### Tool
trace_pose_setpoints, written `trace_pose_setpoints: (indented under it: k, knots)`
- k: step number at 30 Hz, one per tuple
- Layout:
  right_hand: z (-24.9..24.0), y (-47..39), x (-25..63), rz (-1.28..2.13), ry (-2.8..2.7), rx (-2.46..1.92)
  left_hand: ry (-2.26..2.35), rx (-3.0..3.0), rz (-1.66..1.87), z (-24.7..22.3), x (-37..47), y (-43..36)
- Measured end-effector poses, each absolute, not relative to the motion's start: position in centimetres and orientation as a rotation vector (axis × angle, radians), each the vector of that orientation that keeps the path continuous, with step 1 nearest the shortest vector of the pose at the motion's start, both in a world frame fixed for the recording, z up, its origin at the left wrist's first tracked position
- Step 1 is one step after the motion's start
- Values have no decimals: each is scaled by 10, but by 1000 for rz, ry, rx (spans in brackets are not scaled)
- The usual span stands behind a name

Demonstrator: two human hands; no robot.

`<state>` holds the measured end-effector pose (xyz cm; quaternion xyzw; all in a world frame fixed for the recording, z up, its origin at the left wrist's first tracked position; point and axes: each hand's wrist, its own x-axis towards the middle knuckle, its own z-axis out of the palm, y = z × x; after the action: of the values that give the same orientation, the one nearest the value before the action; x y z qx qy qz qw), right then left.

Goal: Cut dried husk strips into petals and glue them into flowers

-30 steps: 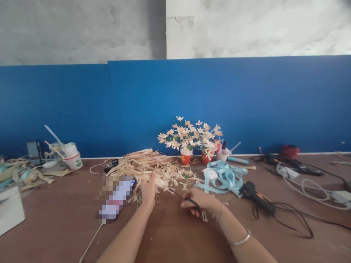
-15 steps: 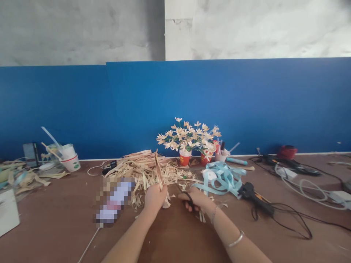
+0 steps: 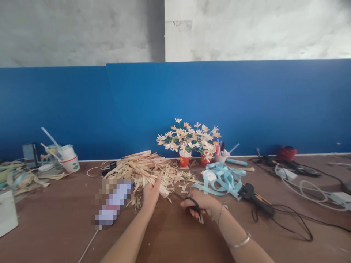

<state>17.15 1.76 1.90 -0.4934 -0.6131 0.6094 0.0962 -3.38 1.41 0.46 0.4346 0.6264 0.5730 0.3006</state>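
Between the two forearms I have bare brown table (image 3: 175, 237), open room that runs up to the near edge of a heap of dry husk strips (image 3: 137, 166). A blue partition (image 3: 219, 98) closes the far side. Leftward, a phone (image 3: 116, 202) with its screen blurred into blocks takes up the space near the left forearm; rightward, light-blue ribbon (image 3: 229, 180) and a black gun-shaped tool (image 3: 257, 203) with a trailing cord crowd the right hand (image 3: 203, 202).

That hand's fingers are curled round the dark handles of scissors (image 3: 195, 205), blades pointing left toward the heap. The left hand (image 3: 150, 193) is at the heap's near edge, a pale strip just past its fingers; I cannot tell whether they grip it.

Two red cups (image 3: 184, 161) beyond carry yellow lettering too small for me to read; a white tub (image 3: 71, 165) shows a green mark and a red rim. The husk looks flat and papery, shredded at its right side. Cream star-shaped flowers (image 3: 189, 135) spread above the cups, and the ribbon lies in loose, flat loops.
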Motion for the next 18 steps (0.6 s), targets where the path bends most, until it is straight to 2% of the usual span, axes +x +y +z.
trace_pose_setpoints:
  k: [3,6,11,15,18]
  knots:
    - [15,18,164,1709,-1748,-1405,1591,985,1597,12,-30,9]
    - [10,18,155,1623,-1658,-1362,1550,925,1493,14,-26,7]
    - [9,16,152,1765,-1672,-1272,1291,903,1352,9,-24,10]
    - [12,13,154,1860,-1717,-1254,1018,706,1489,9,-28,16]
    - [13,12,155,1860,-1719,-1251,1149,700,1633,11,-30,18]
